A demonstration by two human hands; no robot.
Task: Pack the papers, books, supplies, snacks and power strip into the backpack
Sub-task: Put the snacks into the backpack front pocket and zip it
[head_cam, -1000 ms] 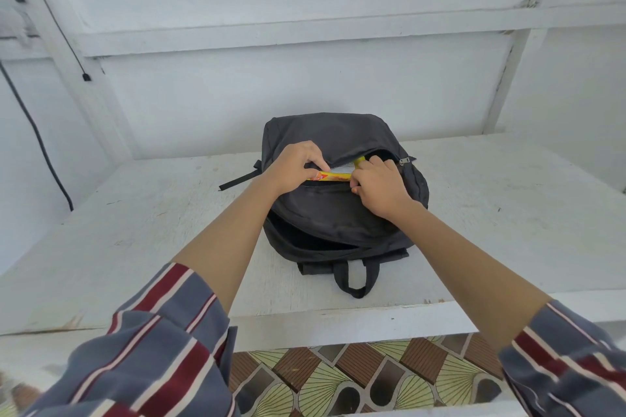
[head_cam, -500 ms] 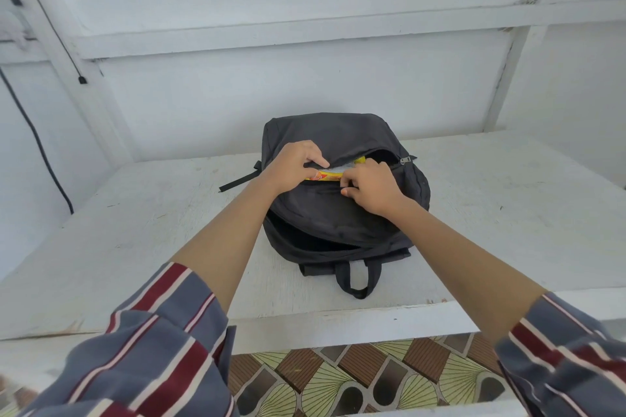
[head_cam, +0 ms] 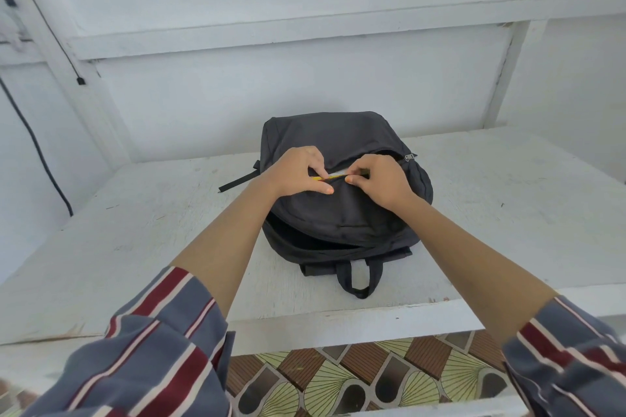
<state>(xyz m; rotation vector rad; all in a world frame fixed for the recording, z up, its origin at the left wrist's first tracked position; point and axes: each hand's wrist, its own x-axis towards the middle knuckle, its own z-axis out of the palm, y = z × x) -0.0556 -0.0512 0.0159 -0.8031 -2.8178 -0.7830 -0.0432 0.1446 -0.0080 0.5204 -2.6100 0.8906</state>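
In the head view the backpack lies near the front edge of the worktop, and left hand and right hand each pinch the lip of its front pocket at a yellow snack packet. Zipped now, the slider could snag the packet's exposed edge. Less packet shows than half a second ago, and the right hand has come closer to the left.

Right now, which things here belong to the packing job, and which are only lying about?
Job: backpack, yellow packet in its front pocket, left hand, right hand.
Not the job: black cable on the wall, white table, patterned floor.
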